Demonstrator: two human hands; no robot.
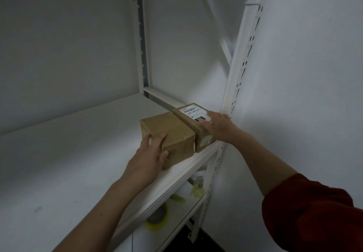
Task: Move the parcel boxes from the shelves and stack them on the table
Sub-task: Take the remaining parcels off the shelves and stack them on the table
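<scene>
Two brown parcel boxes sit side by side, touching, near the front right corner of a white shelf. The plain box is on the left, and my left hand grips its near left corner, fingers curled over the top edge. The labelled box on the right carries a white shipping label. My right hand lies on its top right side, thumb on the label, fingers over the far edge.
A white slotted upright stands just right of the boxes, with a wall beyond it. On the lower shelf lie a yellow tape roll and yellow plastic scraps. The shelf stretches bare to the left.
</scene>
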